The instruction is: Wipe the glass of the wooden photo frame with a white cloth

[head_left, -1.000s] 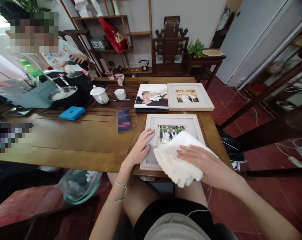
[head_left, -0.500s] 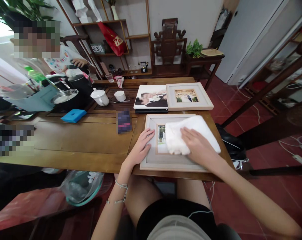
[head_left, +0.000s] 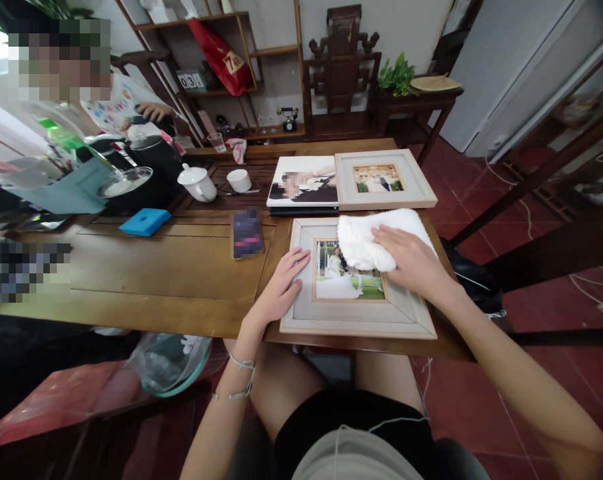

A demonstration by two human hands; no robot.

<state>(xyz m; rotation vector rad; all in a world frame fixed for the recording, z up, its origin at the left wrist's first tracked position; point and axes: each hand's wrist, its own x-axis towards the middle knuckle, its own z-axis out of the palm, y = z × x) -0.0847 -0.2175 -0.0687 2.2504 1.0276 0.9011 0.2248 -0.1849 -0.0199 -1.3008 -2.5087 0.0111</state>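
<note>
A pale picture frame (head_left: 301, 320) with a wedding photo (head_left: 341, 283) lies flat near the table's front edge. My left hand (head_left: 284, 283) rests on its left border, fingers stretched out over the rim. Under my right hand (head_left: 406, 257) is a folded white cloth (head_left: 366, 243), pressed against the frame's upper right part. The cloth hides the upper right of the photo and some of the border. Behind it lie a second pale picture frame (head_left: 421, 190) and a white photo panel (head_left: 301, 164) side by side.
A phone (head_left: 247, 233) and a blue box (head_left: 144, 222) lie on the wooden table (head_left: 181, 287) to the left. Further back stand a lidded white cup (head_left: 197, 183) and a small white cup (head_left: 239, 181). Another person (head_left: 116, 103) sits at the far left.
My right hand and the cloth have moved up and slightly right across the frame, uncovering more of the photo. My left hand stays on the left border. The view has shifted slightly.
</note>
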